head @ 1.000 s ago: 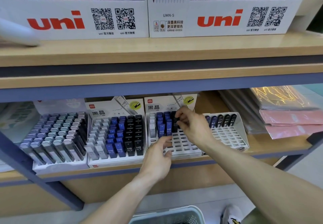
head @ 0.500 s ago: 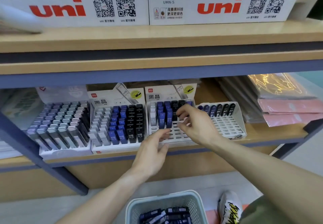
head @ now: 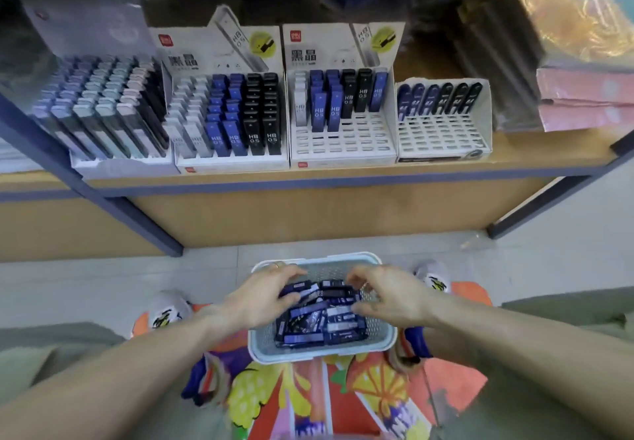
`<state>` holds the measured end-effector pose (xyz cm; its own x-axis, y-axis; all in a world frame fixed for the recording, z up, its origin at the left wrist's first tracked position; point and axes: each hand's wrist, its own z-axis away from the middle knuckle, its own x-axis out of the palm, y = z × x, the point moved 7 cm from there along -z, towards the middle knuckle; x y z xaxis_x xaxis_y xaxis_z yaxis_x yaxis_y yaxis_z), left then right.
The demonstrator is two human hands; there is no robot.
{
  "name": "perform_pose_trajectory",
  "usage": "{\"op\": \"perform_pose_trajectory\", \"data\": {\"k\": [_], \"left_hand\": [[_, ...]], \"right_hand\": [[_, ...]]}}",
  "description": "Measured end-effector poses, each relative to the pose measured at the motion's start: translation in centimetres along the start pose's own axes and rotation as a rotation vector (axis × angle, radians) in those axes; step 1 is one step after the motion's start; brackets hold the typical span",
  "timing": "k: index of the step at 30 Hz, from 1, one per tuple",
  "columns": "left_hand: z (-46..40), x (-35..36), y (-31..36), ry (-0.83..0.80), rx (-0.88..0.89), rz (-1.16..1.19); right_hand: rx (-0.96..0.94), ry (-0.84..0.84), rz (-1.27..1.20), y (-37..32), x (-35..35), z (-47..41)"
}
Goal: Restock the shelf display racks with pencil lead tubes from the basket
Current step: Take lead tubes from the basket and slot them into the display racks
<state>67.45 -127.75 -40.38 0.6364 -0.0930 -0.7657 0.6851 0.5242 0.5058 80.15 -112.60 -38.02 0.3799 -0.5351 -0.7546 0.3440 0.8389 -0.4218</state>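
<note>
Wooden shelving with a blue metal frame fills the upper half of the head view, above a pale tiled floor; on the shelf board stand four display racks side by side; the far-left rack is packed with grey and pale-blue tubes; the second rack is full of white, blue and black tubes marked HB 0.5; the third rack carries tubes only in its back rows, its front slots bare; the fourth rack, lower and furthest right, has one row of dark tubes along its back edge; to the right of the racks lie pink and gold wrapped packs, blurred.

Below, a brightly patterned mat or stool covers the floor between two patterned shoes; on it sits a pale plastic basket, well apart from the racks and directly beneath the third one; inside it lies a loose heap of pencil lead tubes, dark blue and black, lying crosswise over one another.

Both forearms reach in from the bottom corners; the left hand is over the basket's left side, fingers curled on a blue tube at the top of the heap; the right hand is over the right side, fingers bent down into the tubes; whether it pinches one I cannot tell.
</note>
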Motion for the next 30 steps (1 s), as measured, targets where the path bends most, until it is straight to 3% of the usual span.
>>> {"op": "perform_pose_trajectory", "data": {"k": [5,12,19,30], "left_hand": [[-1.2,5.9,-2.5,-0.09,-0.121,0.003],[-4.9,12.5,-4.8,-0.132,-0.207,-0.103],[-7.0,15.6,-7.7,-0.039,-0.329,-0.146],[-9.2,16.9,-9.7,-0.022,-0.311,-0.18]], "right_hand": [[0.123,-0.152,0.023,2.1,6.6,-3.2],[0.288,-0.128,-0.033,5.6,12.1,-9.1],[0.236,-0.015,-0.071,6.0,14.8,-12.8],[0.15,-0.018,-0.078,5.3,16.9,-15.8]]}}
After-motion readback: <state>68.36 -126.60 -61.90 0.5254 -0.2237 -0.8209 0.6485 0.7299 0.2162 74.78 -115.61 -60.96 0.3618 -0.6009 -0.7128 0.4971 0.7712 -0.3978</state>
